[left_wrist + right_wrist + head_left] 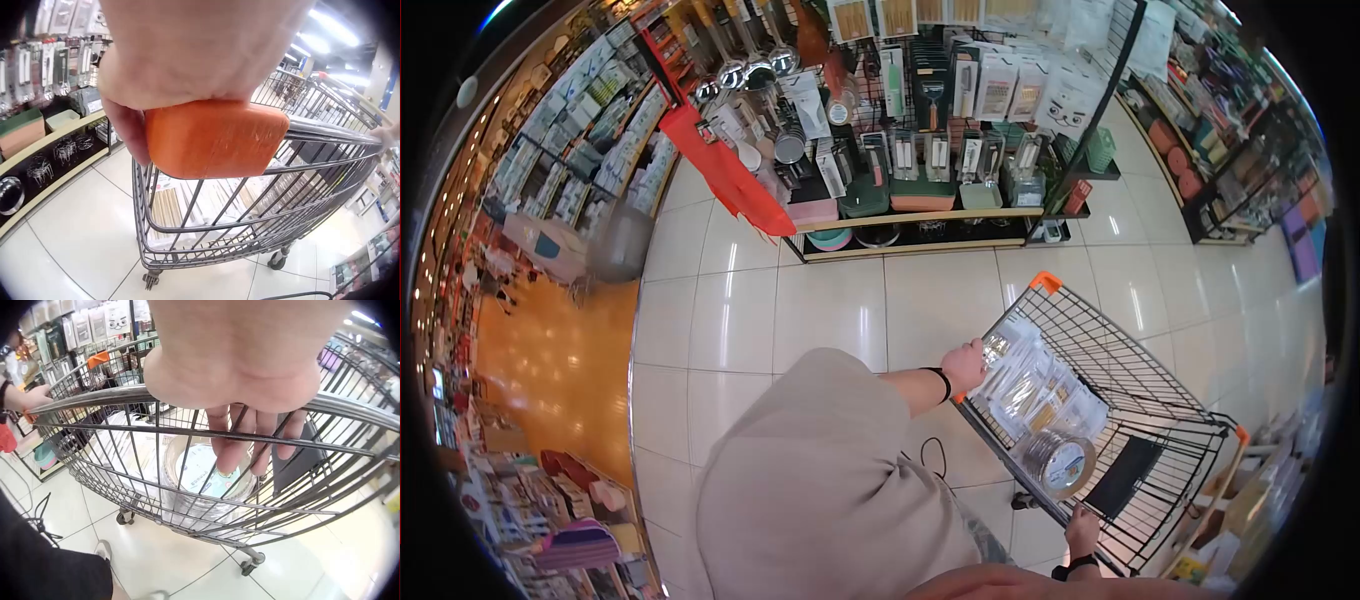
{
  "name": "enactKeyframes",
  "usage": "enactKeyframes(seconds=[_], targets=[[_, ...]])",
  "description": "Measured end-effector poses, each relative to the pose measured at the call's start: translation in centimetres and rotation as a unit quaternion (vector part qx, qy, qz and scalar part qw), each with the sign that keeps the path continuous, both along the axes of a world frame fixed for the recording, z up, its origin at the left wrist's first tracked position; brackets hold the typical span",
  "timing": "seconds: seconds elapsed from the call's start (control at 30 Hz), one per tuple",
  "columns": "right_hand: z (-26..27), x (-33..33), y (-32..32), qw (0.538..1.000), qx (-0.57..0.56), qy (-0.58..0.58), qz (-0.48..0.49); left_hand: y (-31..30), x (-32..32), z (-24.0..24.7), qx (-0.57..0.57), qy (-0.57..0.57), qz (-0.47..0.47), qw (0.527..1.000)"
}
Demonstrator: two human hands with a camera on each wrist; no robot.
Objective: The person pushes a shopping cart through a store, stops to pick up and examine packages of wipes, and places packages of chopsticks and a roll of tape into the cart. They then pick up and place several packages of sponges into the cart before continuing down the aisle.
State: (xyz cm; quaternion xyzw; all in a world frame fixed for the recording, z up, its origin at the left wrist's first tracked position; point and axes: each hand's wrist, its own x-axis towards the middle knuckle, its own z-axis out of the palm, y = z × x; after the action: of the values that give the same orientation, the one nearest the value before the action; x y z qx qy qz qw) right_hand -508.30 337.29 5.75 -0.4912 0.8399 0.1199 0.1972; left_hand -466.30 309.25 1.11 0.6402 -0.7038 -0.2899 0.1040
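Note:
A wire shopping cart stands at my right, with orange caps on its corners. My left hand grips its near front corner; in the left wrist view the palm covers the orange corner cap and the fingers bend down past its side. Farther along the same side, my right hand holds the top rail, its fingers hooked over and hanging inside the basket. Between the hands, clear packs of pale sticks lie in the cart beside a wrapped stack of round containers with a printed label.
Ahead is a display shelf with hanging kitchen tools and trays, a red cloth at its left end. A dark flap sits inside the cart. More stocked shelves line the left, and goods lie beyond the cart.

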Motion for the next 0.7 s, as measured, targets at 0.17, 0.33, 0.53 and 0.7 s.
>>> enactKeyframes(seconds=[0.17, 0.33, 0.53, 0.7], targets=[[-2.8, -3.3, -1.1, 0.999, -0.035, -0.009, 0.033, 0.3, -1.5, -2.0, -0.032, 0.024, 0.024, 0.999], [-3.2, -5.1, -3.3, 0.998, -0.019, 0.025, 0.061, 2.2, -2.5, -3.5, -0.051, 0.014, 0.064, 0.997], [-3.3, -8.5, -5.6, 0.992, -0.017, 0.023, 0.126, 5.4, -3.4, -4.3, -0.024, 0.003, 0.121, 0.992], [-2.4, -9.0, -7.1, 0.982, 0.022, 0.054, 0.179, 9.5, -2.5, -4.1, -0.026, 0.013, 0.176, 0.984]])
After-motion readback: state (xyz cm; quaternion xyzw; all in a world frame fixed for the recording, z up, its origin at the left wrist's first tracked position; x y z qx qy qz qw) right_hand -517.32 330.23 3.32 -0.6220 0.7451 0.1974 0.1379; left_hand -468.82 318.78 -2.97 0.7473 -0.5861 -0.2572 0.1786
